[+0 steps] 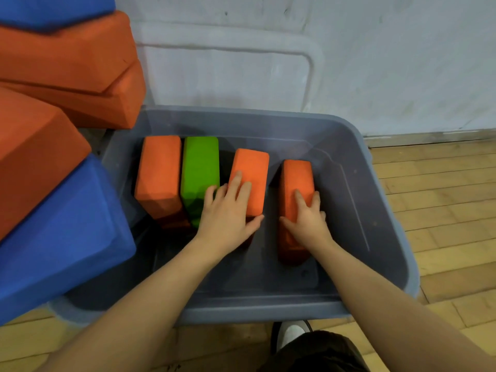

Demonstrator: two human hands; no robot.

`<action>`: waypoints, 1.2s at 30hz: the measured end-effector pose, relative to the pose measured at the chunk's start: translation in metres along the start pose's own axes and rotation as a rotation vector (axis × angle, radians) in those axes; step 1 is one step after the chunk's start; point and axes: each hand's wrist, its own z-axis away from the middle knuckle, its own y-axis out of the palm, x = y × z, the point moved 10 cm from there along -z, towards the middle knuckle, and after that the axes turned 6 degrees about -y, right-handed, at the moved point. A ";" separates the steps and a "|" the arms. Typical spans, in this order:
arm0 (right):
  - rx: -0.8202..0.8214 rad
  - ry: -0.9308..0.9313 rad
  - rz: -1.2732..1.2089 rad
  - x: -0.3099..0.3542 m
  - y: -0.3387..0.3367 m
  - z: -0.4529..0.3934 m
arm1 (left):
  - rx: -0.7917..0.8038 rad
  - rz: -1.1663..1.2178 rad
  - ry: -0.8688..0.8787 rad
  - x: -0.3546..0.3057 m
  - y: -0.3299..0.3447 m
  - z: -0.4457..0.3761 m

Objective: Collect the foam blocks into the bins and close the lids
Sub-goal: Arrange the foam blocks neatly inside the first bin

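Inside the grey bin (381, 210), four foam blocks stand on edge: an orange block (158, 173), a green block (200, 167), and two more orange ones. The left hand (228, 213) lies with straight fingers on the third block (251, 178); the right hand (308, 216) curls round the fourth block (296, 183). Spaced loosely, they may topple sideways on release. Large blue and orange blocks (53, 218) overhang the bin's left rim and could slide in.
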 end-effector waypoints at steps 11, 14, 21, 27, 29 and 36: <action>-0.276 -0.285 -0.213 0.053 -0.073 0.047 | -0.011 0.117 -0.098 0.013 -0.014 -0.004; -0.242 -0.351 -0.109 0.064 -0.073 0.058 | -0.106 0.211 -0.105 0.003 -0.039 -0.011; -0.380 -0.526 0.005 0.070 -0.094 0.093 | -0.079 0.660 -0.091 -0.009 -0.067 -0.049; -0.302 -0.519 -0.222 0.067 -0.094 0.088 | -0.180 0.981 -0.003 -0.014 -0.077 -0.043; -0.239 -0.517 -0.428 0.068 -0.094 0.079 | -0.198 0.930 0.077 -0.020 -0.072 -0.029; -0.049 -0.512 -0.232 0.059 -0.063 0.055 | -0.107 0.391 0.156 -0.021 -0.028 -0.002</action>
